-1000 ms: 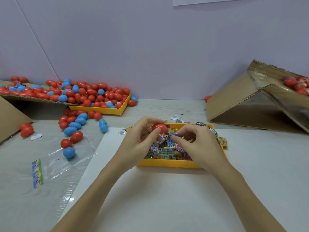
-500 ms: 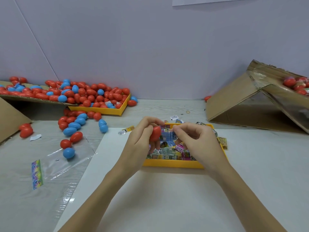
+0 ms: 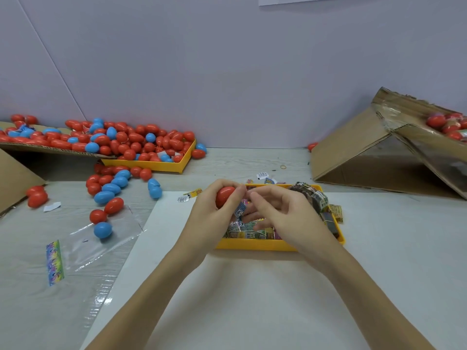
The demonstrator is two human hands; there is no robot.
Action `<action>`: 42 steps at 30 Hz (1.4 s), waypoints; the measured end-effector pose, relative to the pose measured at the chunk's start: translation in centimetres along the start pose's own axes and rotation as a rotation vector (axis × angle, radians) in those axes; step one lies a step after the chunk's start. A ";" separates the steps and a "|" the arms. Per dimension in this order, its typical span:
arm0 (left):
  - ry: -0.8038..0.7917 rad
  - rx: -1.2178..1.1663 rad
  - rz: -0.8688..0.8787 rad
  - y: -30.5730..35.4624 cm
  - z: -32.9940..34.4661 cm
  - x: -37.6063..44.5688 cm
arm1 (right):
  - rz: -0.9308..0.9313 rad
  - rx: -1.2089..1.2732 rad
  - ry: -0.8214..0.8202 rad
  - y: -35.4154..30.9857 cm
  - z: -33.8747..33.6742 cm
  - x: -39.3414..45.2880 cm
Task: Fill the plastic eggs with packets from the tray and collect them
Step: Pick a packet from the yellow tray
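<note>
My left hand point(image 3: 208, 218) grips a red plastic egg point(image 3: 224, 196) above the left end of the yellow packet tray point(image 3: 255, 245). A small blue-and-white packet point(image 3: 240, 210) sticks out just below the egg, between both hands. My right hand point(image 3: 285, 215) is close against the egg, its thumb and fingertips pinching at that packet. The tray holds several colourful packets point(image 3: 250, 229), partly hidden by my hands.
A second yellow tray point(image 3: 151, 165) and cardboard at the back left hold many red and blue eggs; loose eggs point(image 3: 111, 189) trail toward a clear plastic bag point(image 3: 101, 242). A tilted cardboard box point(image 3: 379, 157) with red eggs point(image 3: 444, 123) stands at the right. White paper point(image 3: 252, 299) lies under my arms.
The egg in my left hand has turned and shifted slightly left. My right hand has lifted a packet out of the tray up against the egg.
</note>
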State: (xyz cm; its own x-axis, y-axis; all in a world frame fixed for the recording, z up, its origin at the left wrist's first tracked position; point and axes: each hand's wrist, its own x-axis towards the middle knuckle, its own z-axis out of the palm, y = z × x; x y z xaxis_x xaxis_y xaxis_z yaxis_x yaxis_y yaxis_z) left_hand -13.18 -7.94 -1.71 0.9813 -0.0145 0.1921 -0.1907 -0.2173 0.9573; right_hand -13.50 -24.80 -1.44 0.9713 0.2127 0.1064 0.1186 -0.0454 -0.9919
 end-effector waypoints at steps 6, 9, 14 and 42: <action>-0.048 -0.211 -0.092 0.4 0.3 -0.2 | -0.006 0.056 0.029 0.0 0.7 -0.5; -0.079 -0.271 -0.124 0.4 0.6 -0.3 | 0.008 0.064 0.041 0.3 0.5 -0.4; 0.032 -0.173 -0.182 0.5 -0.2 0.2 | 0.082 0.188 0.229 0.5 -0.5 0.2; -0.190 -0.245 -0.018 1.0 -0.2 -0.8 | 0.020 0.147 0.277 0.3 -1.2 0.2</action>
State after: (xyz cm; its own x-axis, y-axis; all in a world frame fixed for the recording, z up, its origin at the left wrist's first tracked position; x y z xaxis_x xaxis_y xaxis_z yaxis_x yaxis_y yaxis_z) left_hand -14.13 -7.92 -0.89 0.9678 -0.2003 0.1528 -0.1513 0.0226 0.9882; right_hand -13.06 -25.95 -1.66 0.9947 -0.0618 0.0819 0.0878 0.0995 -0.9912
